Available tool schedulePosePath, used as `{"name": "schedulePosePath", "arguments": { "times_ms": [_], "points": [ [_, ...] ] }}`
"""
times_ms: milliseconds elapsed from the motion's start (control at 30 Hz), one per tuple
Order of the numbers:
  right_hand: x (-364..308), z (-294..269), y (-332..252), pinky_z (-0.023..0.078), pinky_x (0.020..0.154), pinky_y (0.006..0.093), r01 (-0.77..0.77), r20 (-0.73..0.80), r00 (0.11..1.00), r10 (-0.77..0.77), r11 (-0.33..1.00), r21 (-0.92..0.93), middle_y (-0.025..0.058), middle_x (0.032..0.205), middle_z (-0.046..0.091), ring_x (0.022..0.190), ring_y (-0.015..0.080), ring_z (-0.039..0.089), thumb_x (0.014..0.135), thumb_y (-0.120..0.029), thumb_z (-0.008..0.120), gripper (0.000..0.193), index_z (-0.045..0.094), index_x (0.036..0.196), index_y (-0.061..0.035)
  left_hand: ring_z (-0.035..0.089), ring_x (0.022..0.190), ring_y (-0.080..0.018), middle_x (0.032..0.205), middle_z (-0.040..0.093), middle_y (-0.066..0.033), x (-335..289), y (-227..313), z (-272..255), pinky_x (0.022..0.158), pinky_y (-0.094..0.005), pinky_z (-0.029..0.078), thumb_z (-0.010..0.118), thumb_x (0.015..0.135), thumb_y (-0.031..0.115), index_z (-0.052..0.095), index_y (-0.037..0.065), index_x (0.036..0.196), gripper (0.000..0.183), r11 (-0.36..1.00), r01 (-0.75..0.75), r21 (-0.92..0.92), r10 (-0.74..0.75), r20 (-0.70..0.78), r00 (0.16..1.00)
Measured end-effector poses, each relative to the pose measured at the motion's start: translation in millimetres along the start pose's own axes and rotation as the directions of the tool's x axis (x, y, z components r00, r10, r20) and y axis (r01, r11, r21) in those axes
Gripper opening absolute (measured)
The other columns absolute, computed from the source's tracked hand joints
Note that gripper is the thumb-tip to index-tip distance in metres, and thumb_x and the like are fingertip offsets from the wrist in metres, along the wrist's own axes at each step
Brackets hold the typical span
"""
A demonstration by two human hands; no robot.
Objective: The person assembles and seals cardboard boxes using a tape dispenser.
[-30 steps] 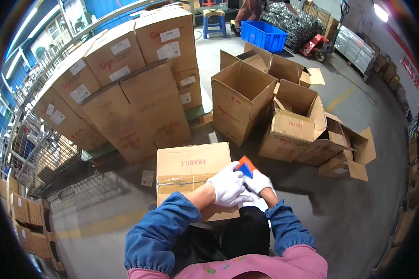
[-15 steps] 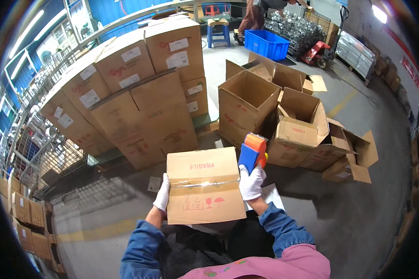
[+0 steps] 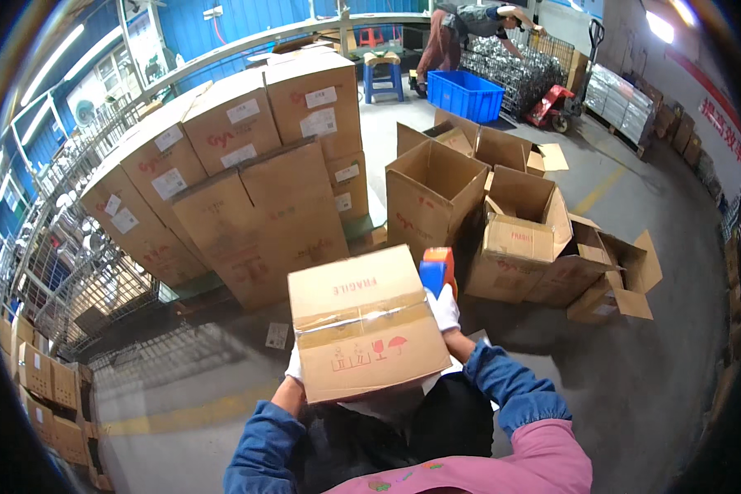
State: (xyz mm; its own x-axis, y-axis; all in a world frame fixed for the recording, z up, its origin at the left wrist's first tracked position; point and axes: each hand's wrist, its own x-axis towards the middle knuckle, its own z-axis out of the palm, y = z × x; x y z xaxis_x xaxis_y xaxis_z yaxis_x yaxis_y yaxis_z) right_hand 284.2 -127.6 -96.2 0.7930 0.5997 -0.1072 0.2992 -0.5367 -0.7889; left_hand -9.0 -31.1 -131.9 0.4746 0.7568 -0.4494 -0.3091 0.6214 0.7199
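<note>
In front of my body I hold a closed brown cardboard box (image 3: pixel 362 284), with shiny clear tape along its middle seam and red printing on top. My gloved left hand (image 3: pixel 295 364) grips its left side, the fingers mostly hidden by the box. At the opposite side, my gloved right hand (image 3: pixel 445 311) is closed around a blue and orange tape dispenser (image 3: pixel 437 273) and also presses against the box. The box is slightly tilted and held above my lap.
Stacked cartons (image 3: pixel 309 103) stand ahead to the left, flattened cardboard (image 3: pixel 263 222) leaning on them. Several open boxes (image 3: pixel 436 189) sit ahead to the right. Farther off are a blue crate (image 3: pixel 465 96), a blue stool (image 3: pixel 382 78), a red pallet jack (image 3: pixel 547 111) and a person (image 3: pixel 469 29) bending over a wire cage.
The box has turned slightly counterclockwise and tilted between my hands. My left hand has slid further out of sight behind it. The person at the back shows more, as my view has tipped up.
</note>
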Motion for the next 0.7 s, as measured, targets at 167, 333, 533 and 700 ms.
{"name": "schedulePosePath", "arguments": {
  "times_ms": [167,333,533,700],
  "points": [
    [-16,-43,-88,0.045,0.082,0.0324,0.383,-0.142,0.909,-0.392,0.652,0.655,0.0123,0.103,0.060,0.092,0.0219,0.058,0.091,-0.024,0.054,0.041,0.042,0.124,-0.0030,0.055,0.100,-0.0192,0.107,0.060,-0.0067,-65,33,11,0.085,-0.0365,0.047,0.039,0.096,0.041,0.053,0.008,0.118,0.042,0.972,-0.235,0.008,0.233,0.099,0.967],
    [39,-48,-79,0.046,0.080,0.0314,-0.014,0.258,0.796,-0.547,0.409,0.912,0.0100,0.107,0.055,0.091,0.0195,0.055,0.089,-0.013,0.055,0.035,0.042,0.121,-0.0049,0.054,0.099,-0.0195,0.105,0.060,-0.0065,-74,40,30,0.088,-0.0367,0.044,0.038,0.096,0.041,0.052,0.007,0.118,0.043,0.704,-0.709,-0.039,0.696,-0.158,0.700],
    [38,-35,-48,0.043,0.071,0.0453,0.875,0.018,0.479,-0.877,0.479,0.073,0.0153,0.088,0.063,0.081,0.0373,0.057,0.074,-0.013,0.066,0.030,0.058,0.103,-0.0076,0.050,0.101,-0.0201,0.113,0.055,-0.0059,-90,93,14,0.091,-0.0408,0.035,0.034,0.093,0.052,0.049,0.010,0.122,0.053,0.822,-0.558,-0.110,0.520,-0.254,0.816],
    [46,-47,64,0.044,0.064,0.0466,0.745,0.154,0.667,-0.729,0.643,-0.178,0.0172,0.078,0.061,0.073,0.0384,0.058,0.073,-0.023,0.067,0.026,0.057,0.091,-0.0077,0.041,0.118,-0.0313,0.133,0.042,-0.0095,-46,70,-6,0.097,-0.0592,0.025,0.042,0.079,0.070,0.041,0.015,0.131,0.076,1.000,-0.024,-0.003,0.019,-0.507,0.862]
  ]
}}
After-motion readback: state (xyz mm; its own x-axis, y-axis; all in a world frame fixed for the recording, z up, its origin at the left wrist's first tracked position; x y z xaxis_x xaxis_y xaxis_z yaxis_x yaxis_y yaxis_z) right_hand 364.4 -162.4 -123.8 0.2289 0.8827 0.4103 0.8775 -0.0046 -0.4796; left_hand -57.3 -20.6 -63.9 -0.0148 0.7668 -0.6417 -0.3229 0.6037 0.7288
